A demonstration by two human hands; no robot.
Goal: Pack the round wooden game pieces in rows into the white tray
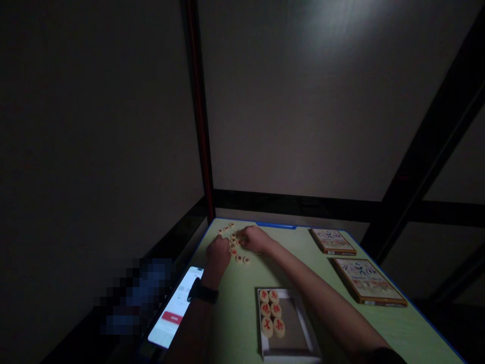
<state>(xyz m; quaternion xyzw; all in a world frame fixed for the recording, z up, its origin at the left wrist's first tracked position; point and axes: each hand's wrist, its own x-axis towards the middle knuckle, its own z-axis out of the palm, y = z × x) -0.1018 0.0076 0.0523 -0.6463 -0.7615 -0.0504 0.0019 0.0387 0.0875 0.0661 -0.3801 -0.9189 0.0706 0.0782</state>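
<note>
My fingertips [230, 241] are too small and dim to read, and I cannot tell whether they grip any of the loose discs [239, 258]. My right forearm [322, 298] covers part of the box's [286, 323] side; the phone's [176, 308] small print is blurred.

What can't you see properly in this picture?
All in the head view:
- What the fingertips of the left hand touch: too dark and small.
- What the fingertips of the right hand touch: hidden by the hand itself.
- Marks on the far round pieces: too small and blurred.
- The last numbers on the phone: behind the black wristband.
- The open box's near end: cut off by the bottom edge.
</note>
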